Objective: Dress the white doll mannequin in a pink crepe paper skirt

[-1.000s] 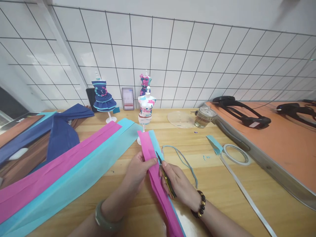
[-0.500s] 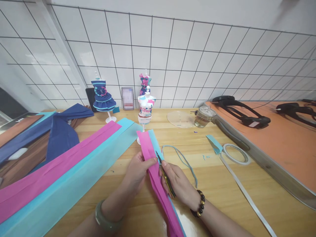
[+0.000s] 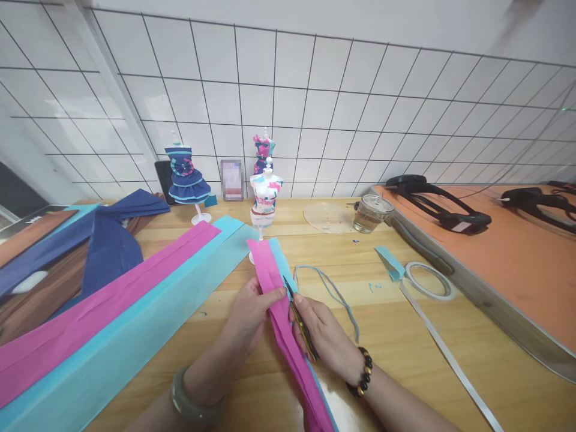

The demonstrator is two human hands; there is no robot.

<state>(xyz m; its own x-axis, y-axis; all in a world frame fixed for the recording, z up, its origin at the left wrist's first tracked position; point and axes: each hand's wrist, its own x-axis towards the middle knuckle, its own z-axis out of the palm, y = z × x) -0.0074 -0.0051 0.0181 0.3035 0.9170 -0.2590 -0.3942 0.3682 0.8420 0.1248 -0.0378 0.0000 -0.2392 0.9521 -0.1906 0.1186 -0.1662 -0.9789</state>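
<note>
My left hand (image 3: 254,306) is closed on a long pink and light-blue strip (image 3: 270,264), its thumb pressed on the pink layer. The strip looks like crepe paper or thin cloth and runs down to the bottom edge of the view. In my right hand (image 3: 321,324) is a small tool with a pointed dark blade and yellow-black handles, seemingly thread snips (image 3: 302,327). Their tip lies against the light-blue layer, close to my left thumb. Just beyond the strip's far end stands a small white mannequin (image 3: 265,189) with pink and teal patches.
Wide pink and blue strips (image 3: 148,306) lie at left, beside navy and brown pieces (image 3: 112,246). A dressed mannequin (image 3: 183,174), a phone (image 3: 232,180) and a lidded glass cup (image 3: 371,213) stand behind. At right are a tape roll (image 3: 431,281), a teal cord (image 3: 335,294) and black headsets (image 3: 443,207).
Almost nothing differs. Both hands hold the same grip on the strip and the snips, and the whole view has shifted very slightly.
</note>
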